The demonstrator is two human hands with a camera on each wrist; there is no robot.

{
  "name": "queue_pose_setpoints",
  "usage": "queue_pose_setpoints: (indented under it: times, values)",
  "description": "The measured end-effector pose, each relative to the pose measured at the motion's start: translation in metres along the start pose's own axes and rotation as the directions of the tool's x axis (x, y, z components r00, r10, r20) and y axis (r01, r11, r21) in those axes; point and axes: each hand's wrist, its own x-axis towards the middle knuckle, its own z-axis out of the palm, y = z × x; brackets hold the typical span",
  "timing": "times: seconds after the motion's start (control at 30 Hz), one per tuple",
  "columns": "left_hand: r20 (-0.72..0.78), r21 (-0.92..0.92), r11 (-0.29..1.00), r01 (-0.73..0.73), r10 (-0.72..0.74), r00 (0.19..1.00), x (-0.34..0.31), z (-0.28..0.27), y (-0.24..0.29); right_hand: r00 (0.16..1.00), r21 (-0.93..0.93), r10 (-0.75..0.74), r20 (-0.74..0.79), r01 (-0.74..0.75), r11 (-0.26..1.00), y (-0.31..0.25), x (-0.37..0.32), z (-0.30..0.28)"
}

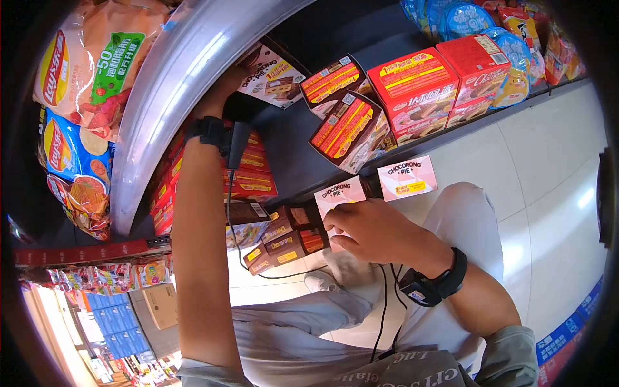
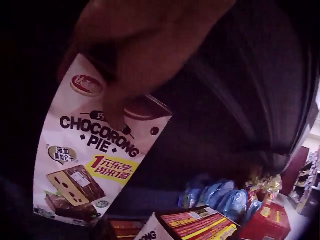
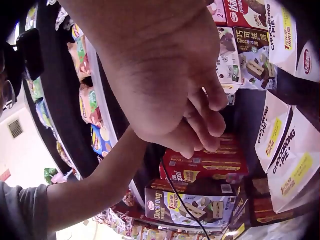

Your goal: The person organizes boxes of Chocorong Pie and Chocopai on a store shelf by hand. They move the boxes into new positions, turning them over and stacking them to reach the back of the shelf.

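My left hand (image 1: 222, 89) reaches into the shelf, partly hidden behind the clear curved edge strip. In the left wrist view its fingers grip the top of a white Chocorong Pie box (image 2: 87, 145), which stands tilted; the same box (image 1: 274, 76) shows on the dark shelf in the head view. Over the floor, my right hand (image 1: 387, 227) hangs with loosely bent fingers, overlapping a white-fronted Chocorong Pie box (image 1: 338, 192) in the head view. Nothing shows between those fingers (image 3: 212, 122) in the right wrist view. A second white-fronted box (image 1: 407, 177) lies close by.
Red and brown pie boxes (image 1: 348, 132) stand along the shelf (image 1: 290, 148), with larger red boxes (image 1: 412, 90) beyond. Brown Chocorong boxes (image 1: 284, 245) sit below. Chip bags (image 1: 97, 64) fill the upper shelf. A black cable (image 1: 235, 242) runs from the left wrist.
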Motion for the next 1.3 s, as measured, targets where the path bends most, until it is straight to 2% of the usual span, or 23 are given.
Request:
queue_pose_setpoints:
  times: [0.17, 0.33, 0.37, 0.43, 0.47, 0.57, 0.6, 0.67, 0.7, 0.77, 0.8, 0.83, 0.87, 0.9, 0.93, 1.0, 1.03, 1.07, 1.13, 1.2, 1.23, 1.27, 1.3]
  values:
    - [-0.021, 0.008, 1.000, -0.015, 0.015, 1.000, 0.001, 0.033, -0.034, 0.999, 0.026, 0.032, 0.039, -0.033, 0.999, 0.003, -0.001, 0.004]
    - [-0.082, -0.044, 0.998, 0.037, -0.041, 0.996, -0.001, 0.042, -0.021, 0.995, 0.046, 0.020, 0.098, -0.025, 0.999, 0.007, -0.003, 0.009]
    - [-0.142, -0.034, 0.999, 0.005, -0.010, 0.990, 0.000, 0.046, -0.022, 0.999, 0.003, -0.039, 0.028, 0.039, 0.999, 0.010, -0.004, 0.013]
    - [-0.248, -0.011, 0.998, -0.062, 0.057, 0.967, 0.003, 0.065, -0.032, 0.999, 0.035, 0.014, 0.050, -0.016, 0.999, 0.005, -0.003, 0.013]
    - [-0.209, -0.042, 0.998, -0.037, 0.028, 0.978, 0.006, 0.070, -0.038, 0.997, 0.056, 0.046, 0.069, -0.050, 0.997, 0.004, -0.004, 0.014]
    - [-0.093, -0.043, 0.997, 0.059, -0.063, 0.994, -0.001, 0.066, -0.034, 0.991, 0.038, 0.030, 0.131, -0.035, 0.999, 0.007, -0.007, 0.020]
    - [-0.059, -0.111, 0.989, 0.100, -0.107, 0.993, -0.004, 0.057, -0.019, 0.973, 0.032, 0.053, 0.224, -0.062, 0.998, 0.008, -0.007, 0.019]
    - [-0.138, -0.098, 0.994, -0.040, 0.026, 0.990, -0.001, 0.069, -0.042, 0.917, 0.000, 0.091, 0.389, -0.099, 0.995, 0.010, -0.003, 0.013]
    - [-0.119, -0.335, 0.942, -0.009, -0.033, 0.992, -0.006, 0.066, -0.038, 0.909, 0.025, 0.090, 0.406, -0.110, 0.994, 0.012, -0.005, 0.013]
    - [-0.051, -0.733, 0.678, 0.050, -0.128, 0.990, -0.009, 0.055, -0.015, 0.806, 0.024, 0.141, 0.575, -0.189, 0.982, 0.016, -0.007, 0.011]
    - [-0.085, -0.431, 0.900, 0.066, -0.114, 0.990, -0.012, 0.047, -0.006, 0.742, 0.019, 0.157, 0.652, -0.223, 0.975, 0.018, -0.007, 0.011]
    - [-0.106, -0.066, 0.995, 0.081, -0.087, 0.990, -0.018, 0.038, 0.003, 0.695, 0.000, 0.139, 0.705, -0.196, 0.981, 0.022, -0.006, 0.015]
    - [-0.108, 0.310, 0.947, 0.083, -0.051, 0.993, -0.027, 0.030, 0.012, 0.671, 0.002, 0.136, 0.729, -0.201, 0.980, 0.023, -0.005, 0.014]
    - [-0.326, 0.720, 0.691, -0.064, 0.418, 0.848, -0.049, 0.024, 0.021, 0.649, 0.005, 0.134, 0.749, -0.207, 0.978, 0.024, -0.003, 0.013]
    - [-0.210, 0.211, 0.977, -0.003, 0.049, 0.977, -0.074, 0.003, 0.059, 0.630, 0.008, 0.132, 0.766, -0.215, 0.977, 0.025, -0.002, 0.013]
    - [-0.045, 0.072, 0.980, -0.185, 0.189, 0.981, -0.121, -0.031, 0.098, 0.612, 0.017, 0.129, 0.780, -0.227, 0.974, 0.024, -0.002, 0.011]
    - [0.174, 0.075, 0.974, -0.213, 0.198, 0.965, -0.146, -0.061, 0.124, 0.598, 0.005, 0.142, 0.789, -0.238, 0.971, 0.023, -0.002, 0.010]
    - [0.326, -0.035, 0.958, -0.284, 0.279, 0.903, -0.166, -0.087, 0.141, 0.581, -0.007, 0.155, 0.799, -0.248, 0.969, 0.023, -0.001, 0.009]
    - [0.601, -0.376, 0.912, -0.160, 0.372, 0.708, -0.192, -0.145, 0.164, 0.563, -0.027, 0.155, 0.812, -0.230, 0.973, 0.027, -0.003, 0.010]
    - [0.700, -0.281, 0.955, 0.098, 0.134, 0.702, -0.209, -0.187, 0.156, 0.563, -0.034, 0.155, 0.812, -0.220, 0.975, 0.031, -0.005, 0.010]
    - [0.572, -0.111, 0.919, 0.379, -0.253, 0.780, -0.215, -0.195, 0.150, 0.571, -0.029, 0.150, 0.807, -0.216, 0.976, 0.031, -0.005, 0.010]
    - [0.360, -0.004, 0.760, 0.650, -0.606, 0.710, -0.222, -0.201, 0.143, 0.576, -0.024, 0.144, 0.804, -0.210, 0.977, 0.031, -0.006, 0.011]
    - [0.172, 0.214, 0.720, 0.660, -0.693, 0.700, -0.229, -0.200, 0.128, 0.554, -0.018, 0.152, 0.819, -0.240, 0.971, 0.032, -0.004, 0.010]
